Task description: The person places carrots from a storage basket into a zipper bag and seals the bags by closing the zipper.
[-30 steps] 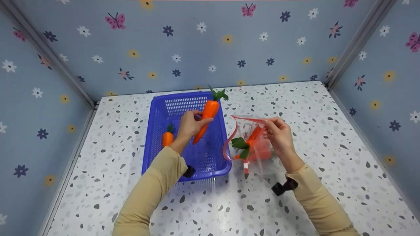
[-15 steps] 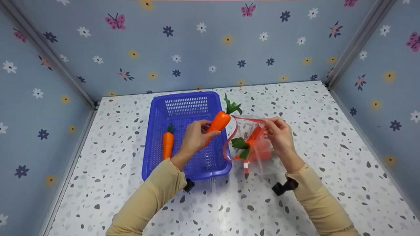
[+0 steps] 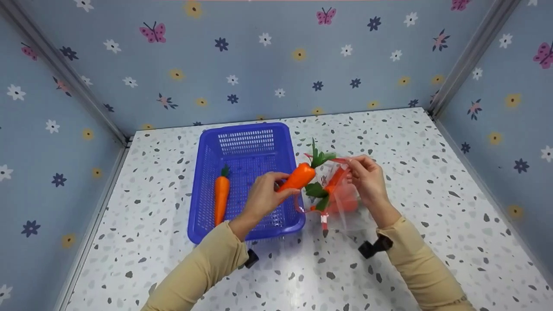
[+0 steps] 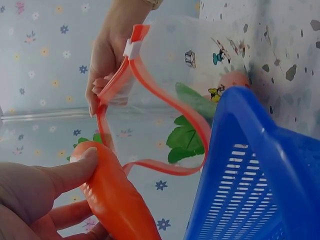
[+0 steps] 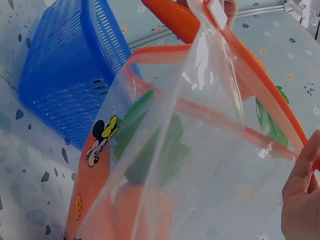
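My left hand (image 3: 265, 194) grips an orange carrot (image 3: 301, 176) with green leaves, tilted with its leafy end to the right. That end is at the mouth of a clear zip bag (image 3: 345, 220) with a red-orange rim. My right hand (image 3: 369, 179) pinches the far right part of the rim, and the mouth stands apart. Inside the bag, orange carrot bodies and green leaves (image 4: 185, 140) show through the plastic. A second loose carrot (image 3: 221, 196) lies in the blue basket (image 3: 196, 190), left of my left hand. In the right wrist view, the held carrot (image 5: 175, 17) is partly hidden behind the bag.
The basket's right wall (image 4: 240, 165) stands close beside the bag's mouth. A white slider (image 4: 132, 49) sits on the bag's rim. The speckled table (image 3: 414, 172) is bounded by flowered panels (image 3: 276, 60) at the back and sides.
My left hand has carried the carrot from above the basket rightward and toward me, to the bag's mouth. The carrot has tipped further over to the right. My right hand and the bag stay put.
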`<state>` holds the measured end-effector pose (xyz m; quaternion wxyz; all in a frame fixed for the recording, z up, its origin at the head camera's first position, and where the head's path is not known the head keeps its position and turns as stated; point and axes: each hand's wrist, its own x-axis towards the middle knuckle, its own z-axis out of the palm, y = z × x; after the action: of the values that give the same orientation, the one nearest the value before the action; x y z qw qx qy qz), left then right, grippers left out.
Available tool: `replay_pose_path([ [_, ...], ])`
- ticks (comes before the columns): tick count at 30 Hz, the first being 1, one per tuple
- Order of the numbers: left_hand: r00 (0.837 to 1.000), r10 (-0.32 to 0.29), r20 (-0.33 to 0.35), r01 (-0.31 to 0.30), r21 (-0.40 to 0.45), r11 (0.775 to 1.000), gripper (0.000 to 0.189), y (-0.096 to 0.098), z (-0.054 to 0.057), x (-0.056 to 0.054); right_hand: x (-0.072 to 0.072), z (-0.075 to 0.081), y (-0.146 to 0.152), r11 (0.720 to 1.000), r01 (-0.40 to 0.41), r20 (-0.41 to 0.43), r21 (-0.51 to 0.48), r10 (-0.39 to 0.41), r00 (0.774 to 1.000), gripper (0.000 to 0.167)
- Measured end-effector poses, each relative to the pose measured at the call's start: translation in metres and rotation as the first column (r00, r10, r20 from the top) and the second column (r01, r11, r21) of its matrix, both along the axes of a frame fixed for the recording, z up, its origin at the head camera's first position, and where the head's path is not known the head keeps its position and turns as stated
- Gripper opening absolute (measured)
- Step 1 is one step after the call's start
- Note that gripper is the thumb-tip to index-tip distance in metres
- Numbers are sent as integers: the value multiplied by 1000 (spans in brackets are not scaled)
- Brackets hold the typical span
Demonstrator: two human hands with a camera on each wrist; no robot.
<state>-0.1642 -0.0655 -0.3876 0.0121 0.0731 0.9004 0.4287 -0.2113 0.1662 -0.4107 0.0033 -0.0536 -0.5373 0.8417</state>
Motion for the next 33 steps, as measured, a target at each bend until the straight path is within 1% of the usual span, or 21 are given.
replay_pose_path([
  [7, 1000, -19, 18, 20, -65, 998, 45, 8, -7, 6, 0, 1, 0, 1000, 4, -9, -17, -4, 1000, 12],
  [13, 997, -60, -43, 52, -165, 985, 43, 15, -16, 6, 0, 1, -1, 1000, 13, -4, -18, -13, 1000, 13],
  [17, 996, -71, -58, 57, -214, 975, 42, 20, -19, 5, 0, 1, -1, 1000, 7, -1, -23, -7, 1000, 13],
  [25, 997, -64, -49, 48, -278, 959, 42, 36, -23, -1, 1, 1, 0, 1000, 10, 6, -27, -9, 1000, 13],
  [29, 997, -61, -54, 42, -296, 954, 43, 44, -22, -5, 1, 0, 0, 1000, 9, -2, -8, -9, 1000, 12],
  [33, 996, -65, -67, 40, -314, 949, 39, 52, -20, -9, 1, 0, 1, 1000, 6, -17, 3, -6, 1000, 13],
])
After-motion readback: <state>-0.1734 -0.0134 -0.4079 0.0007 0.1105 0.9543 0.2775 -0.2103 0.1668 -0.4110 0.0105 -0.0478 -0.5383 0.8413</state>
